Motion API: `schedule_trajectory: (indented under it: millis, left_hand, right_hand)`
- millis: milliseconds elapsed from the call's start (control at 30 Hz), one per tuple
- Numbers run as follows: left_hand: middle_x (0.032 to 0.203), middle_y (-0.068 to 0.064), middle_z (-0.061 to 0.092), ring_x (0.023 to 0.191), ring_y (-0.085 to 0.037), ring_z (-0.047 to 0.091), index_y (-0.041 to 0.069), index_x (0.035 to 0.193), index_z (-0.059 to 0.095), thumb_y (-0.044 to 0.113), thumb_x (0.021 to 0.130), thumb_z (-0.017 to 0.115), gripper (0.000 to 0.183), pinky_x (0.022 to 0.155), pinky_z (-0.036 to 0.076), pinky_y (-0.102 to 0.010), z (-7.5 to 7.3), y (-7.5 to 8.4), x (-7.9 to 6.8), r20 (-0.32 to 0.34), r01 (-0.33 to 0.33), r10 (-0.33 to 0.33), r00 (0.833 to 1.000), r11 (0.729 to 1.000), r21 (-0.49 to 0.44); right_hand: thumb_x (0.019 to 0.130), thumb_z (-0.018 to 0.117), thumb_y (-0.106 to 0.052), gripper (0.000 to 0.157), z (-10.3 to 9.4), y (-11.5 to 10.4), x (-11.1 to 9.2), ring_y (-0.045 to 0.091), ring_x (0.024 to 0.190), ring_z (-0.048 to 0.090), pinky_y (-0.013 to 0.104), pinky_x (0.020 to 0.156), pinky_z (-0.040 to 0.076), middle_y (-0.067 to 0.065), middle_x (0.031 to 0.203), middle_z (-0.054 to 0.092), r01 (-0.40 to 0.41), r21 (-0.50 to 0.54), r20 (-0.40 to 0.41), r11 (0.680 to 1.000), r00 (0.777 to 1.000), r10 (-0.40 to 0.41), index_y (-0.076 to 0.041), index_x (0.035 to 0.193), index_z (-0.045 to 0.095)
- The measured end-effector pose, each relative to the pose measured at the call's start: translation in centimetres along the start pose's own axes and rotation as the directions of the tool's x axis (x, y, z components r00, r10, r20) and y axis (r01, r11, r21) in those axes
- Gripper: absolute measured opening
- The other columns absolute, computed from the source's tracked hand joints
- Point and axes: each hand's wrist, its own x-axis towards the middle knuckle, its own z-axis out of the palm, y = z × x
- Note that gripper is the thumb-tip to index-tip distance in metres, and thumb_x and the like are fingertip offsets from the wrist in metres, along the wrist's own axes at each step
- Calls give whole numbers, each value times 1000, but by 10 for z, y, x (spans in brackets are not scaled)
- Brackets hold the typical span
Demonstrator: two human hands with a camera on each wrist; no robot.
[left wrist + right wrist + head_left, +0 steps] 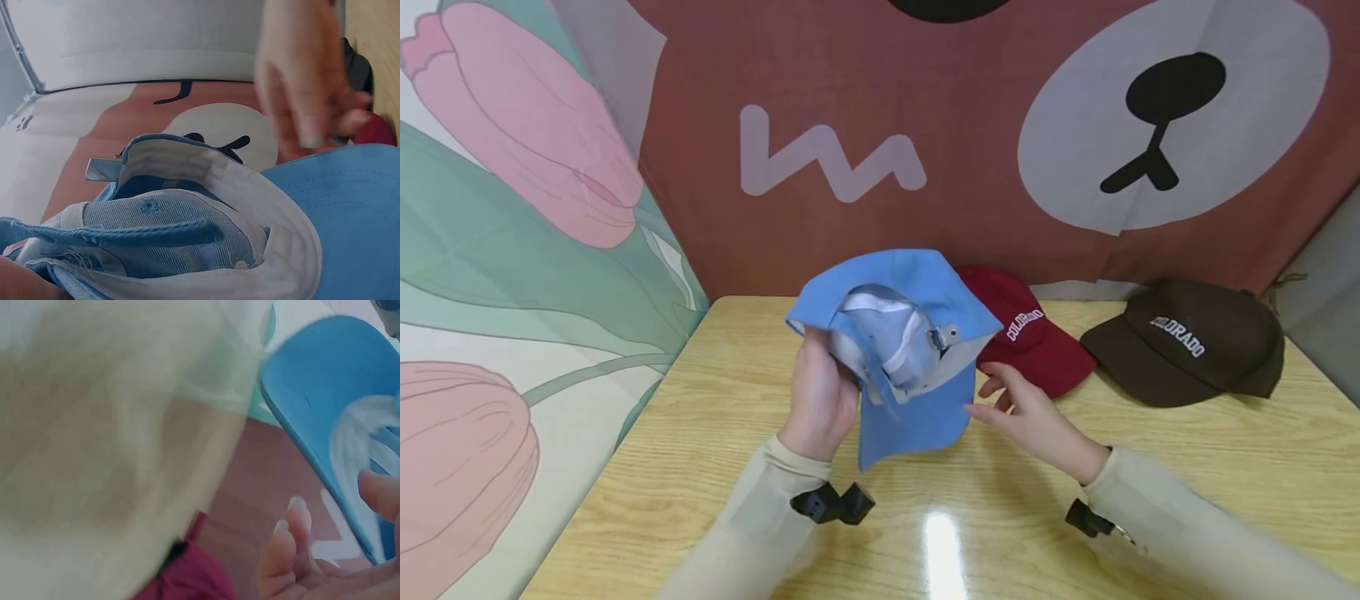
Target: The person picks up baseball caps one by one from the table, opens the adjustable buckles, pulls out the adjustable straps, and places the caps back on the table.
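Your sleeves [745, 525] come in nearest, cream cloth, with a small black device [832, 503] at the left wrist and another at the right. Your left hand [820, 396] grips the light blue baseball cap [895, 350] by the rim at its left side; most of the fingers are hidden by the cap. The cap is up over the table, mostly right of your grip, opening towards you, brim [921, 425] pointing down. Your right hand [1033, 412] holds nothing, fingers loosely bent just beside the brim's right edge; can't tell if they touch it.

Cap's shell is matte fabric, brim curved with stitched rows. Inside: white sweatband [294, 250], pale taped seams, finely ribbed lining, one stitched eyelet [150, 206], some loose threads. Fabric strap [125, 235] lies across the opening with its end free; shiny metal buckle [943, 336] sits apart from that end, on the side away from your grip.

Table [685, 433]: yellowish wood grain, glossy, bright glare low centre. Behind your right hand, a dark red cap [1052, 358] with raised-looking white lettering, partly covered by the blue one. Right of it, a dark brown cap [1187, 362], rounded crown, similar lettering.

Farthest: reddish-brown cloth backdrop [850, 233] with cartoon muzzle, pink tulip print [527, 125] to the left.
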Motion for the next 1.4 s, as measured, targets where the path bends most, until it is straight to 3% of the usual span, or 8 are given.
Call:
schedule_trajectory:
  millis: [333,567,800,967,1100,1233,1400]
  left_hand:
    - [134,-5,41,127,-18,39,11,127,45,33,108,21,38,109,28,-34,1,1,0,15,-14,15,1000,999,-31]
    - [134,-5,40,126,-17,38,12,126,45,33,108,23,36,108,27,-34,5,2,0,10,-7,8,1000,998,-61]
    - [135,-5,40,127,-17,38,12,127,45,33,108,24,35,108,27,-34,5,1,1,-4,2,-2,1000,998,-64]
    - [146,-5,35,136,-17,33,10,141,37,32,108,24,41,111,24,-35,0,1,3,8,-12,12,1000,999,-35]
    - [139,-7,42,130,-17,38,4,136,41,18,106,31,34,109,28,-35,-3,2,3,21,-63,63,998,998,26]
    - [124,-9,48,118,-19,45,1,126,45,2,98,39,29,104,33,-36,-7,6,4,15,-120,119,993,986,118]
    - [137,-13,42,125,-23,40,0,144,32,0,95,42,50,106,29,-38,-14,11,4,-51,-138,151,987,969,203]
  right_hand:
    - [95,63,-10,51,21,18,-3,28,69,61,32,58,50,16,99,62,-135,221,204,966,975,90,16,131,38]
    - [97,59,-10,40,27,26,-6,26,63,65,31,55,52,26,84,66,-154,292,290,944,955,66,14,126,46]
    - [100,52,-7,26,28,21,-12,15,62,66,27,57,53,31,88,66,-153,328,278,932,959,59,16,109,57]
    - [98,52,-2,22,27,20,-15,14,64,67,29,58,54,33,89,66,-158,373,254,914,965,63,19,104,57]
    - [97,53,-2,22,25,19,-17,15,65,68,31,58,56,30,88,67,-198,384,247,902,963,107,19,101,57]
    - [96,54,-1,20,24,18,-17,16,63,68,31,56,56,25,85,68,-254,389,237,886,956,171,18,97,58]
    - [96,53,-1,18,25,19,-16,16,62,68,31,55,55,23,83,69,-291,370,226,882,949,218,16,94,58]
